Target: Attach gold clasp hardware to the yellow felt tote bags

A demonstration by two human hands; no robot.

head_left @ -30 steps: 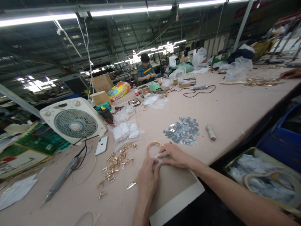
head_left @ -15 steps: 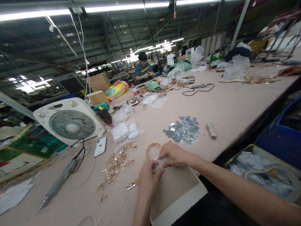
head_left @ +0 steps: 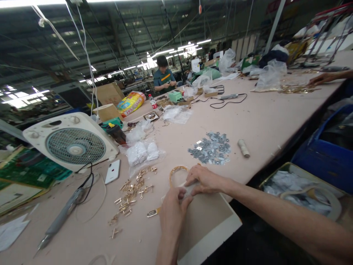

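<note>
Co-worker's hand, far right: shifted left over flat gold-coloured pieces since the earlier frame. Panel, one, brown with pale border: at the near edge of the table, upper part covered by two hands, lower left corner cut off by the frame. Left hand: thumb and bent fingers gripping the panel's upper left part; fingertips partly hidden. Right hand: fingers and thumb closed on the panel's upper edge, just beside the left. Pale patch between them: hard to make out. Orange loop, one: just beyond the hands, lower part hidden. Metal buckle, one: left of the left hand, its strap mostly hidden. Small gold-coloured fittings, left: overlapping, uncountable. Grey metal plates, one heap, farther off: likewise uncountable. Phone, one, left.
</note>
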